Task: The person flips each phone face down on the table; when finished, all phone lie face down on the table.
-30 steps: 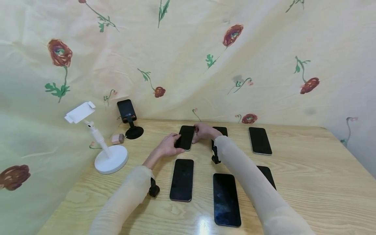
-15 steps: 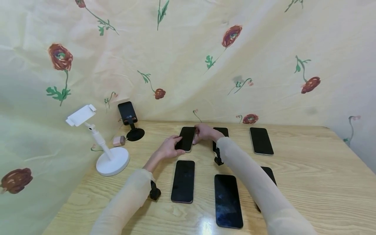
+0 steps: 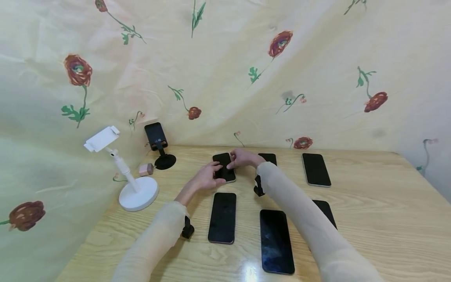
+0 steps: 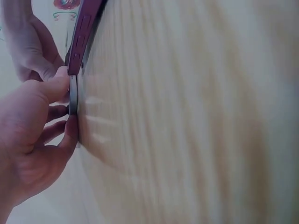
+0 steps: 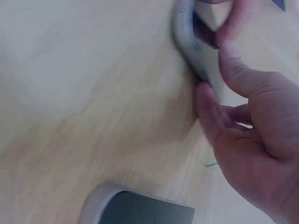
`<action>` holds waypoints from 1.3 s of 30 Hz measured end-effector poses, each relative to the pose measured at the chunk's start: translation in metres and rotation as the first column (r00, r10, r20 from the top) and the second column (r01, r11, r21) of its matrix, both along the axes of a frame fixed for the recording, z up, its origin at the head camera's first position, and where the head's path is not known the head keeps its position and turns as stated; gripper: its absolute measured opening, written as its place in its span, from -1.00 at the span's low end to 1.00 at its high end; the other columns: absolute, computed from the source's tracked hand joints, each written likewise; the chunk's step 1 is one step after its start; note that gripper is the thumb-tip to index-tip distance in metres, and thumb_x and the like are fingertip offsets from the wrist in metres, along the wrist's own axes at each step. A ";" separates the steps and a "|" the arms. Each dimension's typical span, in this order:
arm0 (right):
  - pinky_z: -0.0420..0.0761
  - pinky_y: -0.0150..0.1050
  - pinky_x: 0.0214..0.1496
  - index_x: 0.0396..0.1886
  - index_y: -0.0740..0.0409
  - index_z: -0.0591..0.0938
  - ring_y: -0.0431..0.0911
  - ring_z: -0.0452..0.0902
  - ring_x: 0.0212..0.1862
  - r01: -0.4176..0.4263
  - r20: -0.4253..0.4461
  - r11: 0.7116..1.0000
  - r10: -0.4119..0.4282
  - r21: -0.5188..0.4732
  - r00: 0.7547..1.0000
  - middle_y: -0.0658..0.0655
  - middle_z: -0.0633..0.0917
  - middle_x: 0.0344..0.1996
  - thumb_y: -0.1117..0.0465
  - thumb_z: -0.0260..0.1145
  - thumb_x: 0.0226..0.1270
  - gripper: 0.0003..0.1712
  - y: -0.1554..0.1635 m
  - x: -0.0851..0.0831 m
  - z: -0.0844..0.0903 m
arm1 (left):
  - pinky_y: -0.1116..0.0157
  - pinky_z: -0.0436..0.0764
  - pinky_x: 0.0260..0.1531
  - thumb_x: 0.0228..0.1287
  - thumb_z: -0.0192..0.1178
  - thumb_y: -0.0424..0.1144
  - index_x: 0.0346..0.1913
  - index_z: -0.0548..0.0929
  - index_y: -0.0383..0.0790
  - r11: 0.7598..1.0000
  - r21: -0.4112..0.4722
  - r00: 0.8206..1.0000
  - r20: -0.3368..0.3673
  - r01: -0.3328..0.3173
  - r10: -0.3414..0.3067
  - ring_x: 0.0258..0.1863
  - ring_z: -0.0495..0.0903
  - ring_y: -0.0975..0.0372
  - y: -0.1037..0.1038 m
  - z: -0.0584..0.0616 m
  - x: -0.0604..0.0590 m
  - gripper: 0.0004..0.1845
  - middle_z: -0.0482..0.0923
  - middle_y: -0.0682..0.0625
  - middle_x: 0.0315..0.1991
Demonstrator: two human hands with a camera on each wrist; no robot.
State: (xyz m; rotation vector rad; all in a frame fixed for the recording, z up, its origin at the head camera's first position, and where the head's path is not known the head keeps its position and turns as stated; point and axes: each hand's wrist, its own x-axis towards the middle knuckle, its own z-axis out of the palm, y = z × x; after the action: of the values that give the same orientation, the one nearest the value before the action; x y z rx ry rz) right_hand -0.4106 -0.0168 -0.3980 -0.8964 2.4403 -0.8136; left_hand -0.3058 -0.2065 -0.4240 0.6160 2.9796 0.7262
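Observation:
In the head view a black-screened smartphone (image 3: 230, 176) lies at the back of the wooden table, between both hands. My left hand (image 3: 202, 178) grips its left side; in the left wrist view, thumb and fingers close round the phone's thin edge (image 4: 73, 95). From the other side my right hand (image 3: 245, 158) pinches the upper right edge, its thumb over the screen. The right wrist view shows the phone's rounded corner (image 5: 187, 42) between right thumb and forefinger, slightly blurred. Whether the phone is fully off the table I cannot tell.
Nearer lies another phone (image 3: 222, 217), with a larger one (image 3: 276, 241) to its right. More phones lie behind and under the right arm, and one (image 3: 316, 169) farther right. At left stand a white phone stand (image 3: 138, 194), a black stand (image 3: 165, 160) and a pink charger (image 3: 146, 169).
The phone between the hands has turned, its top now leaning left instead of right. My right thumb has come onto its screen. The view has shifted slightly.

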 end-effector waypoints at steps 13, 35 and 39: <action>0.63 -0.16 0.03 0.40 0.59 0.24 -0.03 0.58 -0.20 0.227 0.443 0.959 -0.133 -0.168 0.887 0.30 0.59 -0.12 0.55 -0.01 0.38 -0.42 0.002 0.001 0.004 | 0.03 0.24 0.36 0.21 0.42 -0.17 0.40 0.38 -0.48 1.000 -0.022 1.000 0.005 0.016 -0.015 0.40 0.21 -0.20 -0.001 0.000 -0.002 -0.23 0.20 -0.36 0.44; 0.65 -0.16 -0.04 0.60 0.30 -0.12 -0.05 0.56 -0.23 0.190 0.546 0.926 0.020 -0.326 0.838 0.35 0.53 -0.03 0.56 -0.02 0.48 -0.19 0.022 0.018 -0.003 | 0.06 0.45 0.13 0.25 0.38 -0.25 0.49 0.34 -0.25 0.997 0.018 0.997 0.008 0.071 -0.071 0.08 0.47 -0.05 -0.002 0.000 0.000 -0.24 0.14 -0.34 0.48; 0.65 -0.14 -0.02 0.62 0.20 -0.15 -0.01 0.59 -0.20 0.208 0.562 0.912 0.029 -0.353 0.827 0.43 0.48 0.13 0.57 -0.02 0.49 -0.15 0.022 0.024 -0.002 | 0.15 0.49 -0.09 0.24 0.38 -0.28 0.51 0.30 -0.21 0.997 0.038 0.998 0.012 0.063 -0.064 -0.21 0.48 0.08 -0.002 0.000 0.002 -0.21 0.14 -0.35 0.48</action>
State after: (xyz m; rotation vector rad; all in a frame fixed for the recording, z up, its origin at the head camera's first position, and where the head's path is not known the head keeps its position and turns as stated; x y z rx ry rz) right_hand -0.3866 0.0054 -0.4001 -0.5547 1.8332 -1.4254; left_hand -0.3042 -0.2087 -0.4238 0.7018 2.9259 0.7802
